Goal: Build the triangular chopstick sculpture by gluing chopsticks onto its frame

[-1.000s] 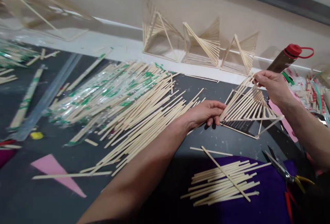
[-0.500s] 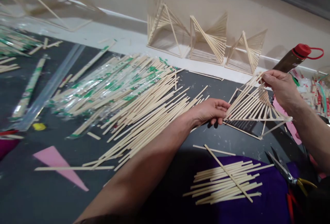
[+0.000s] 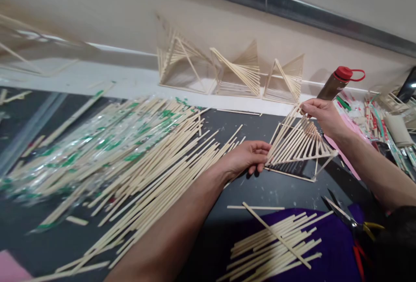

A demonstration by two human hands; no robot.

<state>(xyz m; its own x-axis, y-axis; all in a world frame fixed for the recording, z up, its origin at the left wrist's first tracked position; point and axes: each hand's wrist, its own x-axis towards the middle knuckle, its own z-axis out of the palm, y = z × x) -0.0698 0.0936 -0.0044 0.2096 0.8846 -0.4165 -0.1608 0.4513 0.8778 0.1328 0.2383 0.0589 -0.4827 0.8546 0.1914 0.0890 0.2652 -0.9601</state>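
Note:
A twisted model made of thin wooden chopsticks [image 3: 292, 154] stands on the dark table, its slats fanned out in a row. My left hand [image 3: 251, 157] pinches its lower left corner, where the slats' ends meet the base. At the upper end of the outermost slats, my right hand [image 3: 320, 111] is closed with thumb and finger. Whether the fingers hold one separate stick or the joined frame, I cannot tell. Left of the model lies a big spread of loose chopsticks [image 3: 169, 178]. Shorter cut sticks [image 3: 276, 243] lie on purple cloth in front, one across the others.
Three finished-looking stick models [image 3: 235, 72] stand along the wall ledge. A dark bottle with a red lid [image 3: 333, 82] is behind my right hand. Scissors [image 3: 344, 215] lie open at the lower right. Wrapped chopsticks [image 3: 107, 139] in green-printed plastic cover the left side.
The view has swung left to right and up, so everything sits further left and lower. Both hands keep the same grip on the model.

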